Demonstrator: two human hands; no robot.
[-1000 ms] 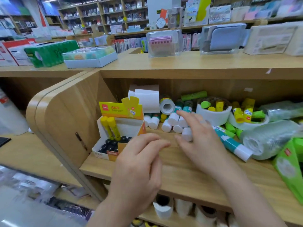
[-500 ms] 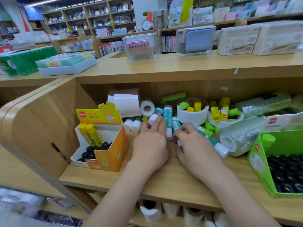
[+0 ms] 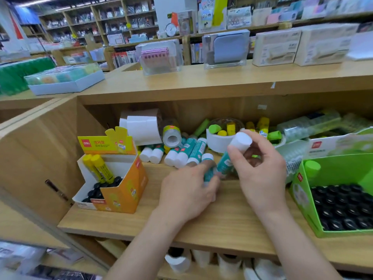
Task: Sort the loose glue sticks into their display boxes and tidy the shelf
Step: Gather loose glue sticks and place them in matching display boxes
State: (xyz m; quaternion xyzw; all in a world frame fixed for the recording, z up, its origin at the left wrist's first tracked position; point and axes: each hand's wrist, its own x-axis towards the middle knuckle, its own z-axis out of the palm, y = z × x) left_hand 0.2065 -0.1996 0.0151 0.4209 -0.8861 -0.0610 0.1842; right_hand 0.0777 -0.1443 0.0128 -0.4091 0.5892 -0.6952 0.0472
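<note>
Shelf layout as you face it. The left display box (image 3: 121, 190) stands at the left end of the shelf board (image 3: 222, 219), with two upright sticks (image 3: 99, 168) leaning in its rear part. The right display box (image 3: 333, 168) sits at the right edge. Between them, toward the back, lies a row of loose glue sticks (image 3: 181, 152). Behind the row are a tape roll (image 3: 171, 134) and a paper roll (image 3: 143, 130); to its right is a bowl (image 3: 218, 142) holding more sticks. In front of the row, your left hand (image 3: 187, 190) grips the lower glue stick (image 3: 209, 172), and your right hand (image 3: 260, 174) pinches the upper glue stick (image 3: 240, 142) before the bowl.
</note>
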